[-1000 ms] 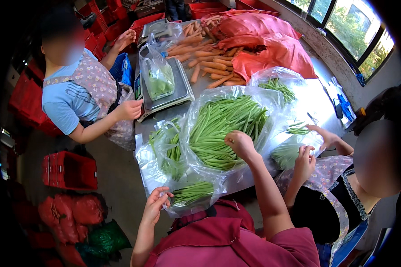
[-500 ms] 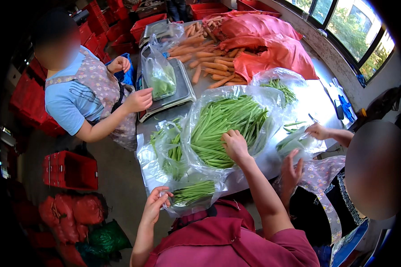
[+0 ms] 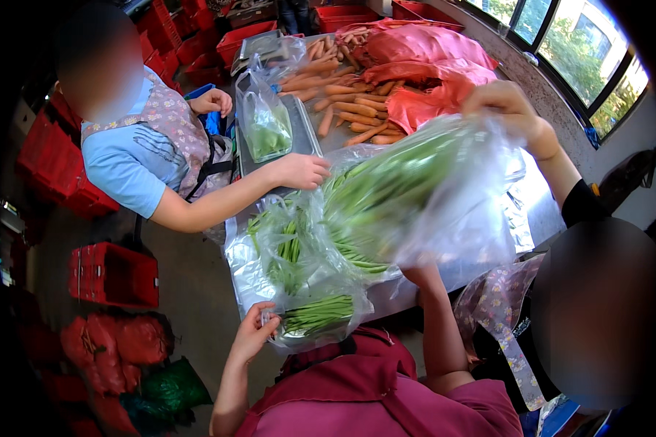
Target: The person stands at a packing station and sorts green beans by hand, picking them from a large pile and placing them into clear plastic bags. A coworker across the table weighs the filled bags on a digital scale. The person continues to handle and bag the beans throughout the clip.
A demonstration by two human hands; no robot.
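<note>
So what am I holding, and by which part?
Your left hand holds the clear bag of green beans by its left edge. Your right hand is mostly hidden behind another bag; its hold can't be told.

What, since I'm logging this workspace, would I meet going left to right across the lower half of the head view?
Red crate, left hand, small bag of green beans, right hand, co-worker's floral apron.

The right hand is largely hidden behind a raised, blurred plastic bag, and its fingers cannot be made out. A co-worker's hand beside the bag is likewise blurred; the window is cut off above.
</note>
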